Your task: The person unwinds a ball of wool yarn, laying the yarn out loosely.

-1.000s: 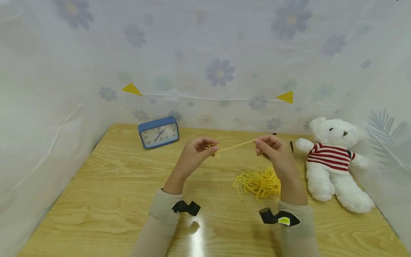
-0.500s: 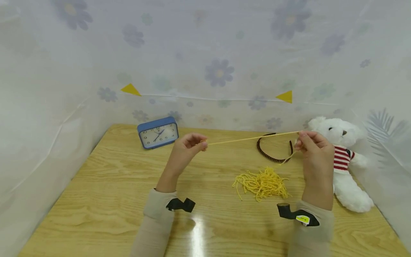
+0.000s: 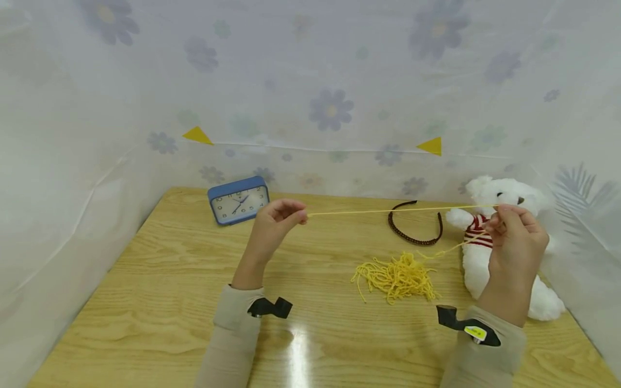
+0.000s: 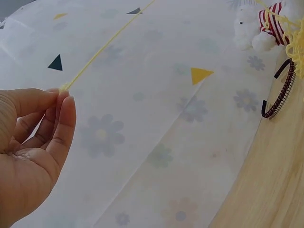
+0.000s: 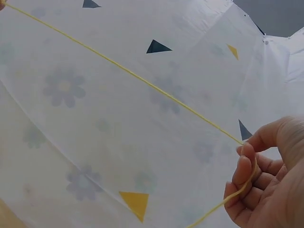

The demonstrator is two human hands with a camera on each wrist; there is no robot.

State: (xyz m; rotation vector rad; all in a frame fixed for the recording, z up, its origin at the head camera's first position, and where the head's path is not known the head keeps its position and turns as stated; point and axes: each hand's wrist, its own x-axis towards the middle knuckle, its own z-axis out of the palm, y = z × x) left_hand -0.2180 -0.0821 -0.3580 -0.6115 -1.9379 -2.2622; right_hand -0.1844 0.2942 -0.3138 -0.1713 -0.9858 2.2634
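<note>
A strand of yellow yarn (image 3: 378, 211) stretches taut and nearly level between the two hands, above the table. My left hand (image 3: 277, 226) pinches one end between thumb and fingertips; a small tuft shows at the pinch in the left wrist view. Out to the right, in front of the teddy bear, my right hand (image 3: 516, 248) pinches the strand between thumb and forefinger. From there the yarn runs across the right fingers and its tail (image 5: 209, 214) slopes down to the left. Beneath lies a loose yellow yarn pile (image 3: 398, 277); whether the tail joins it I cannot tell.
A blue alarm clock (image 3: 239, 200) stands at the back left of the wooden table (image 3: 160, 302). Behind the yarn pile lies a dark brown beaded headband (image 3: 412, 237). The white teddy bear (image 3: 477, 275) in a striped sweater sits at the right, partly behind the right hand.
My right hand has moved far to the right, lengthening the taut strand, and now covers part of the bear. My left hand has shifted slightly left. The headband has come into full view.
</note>
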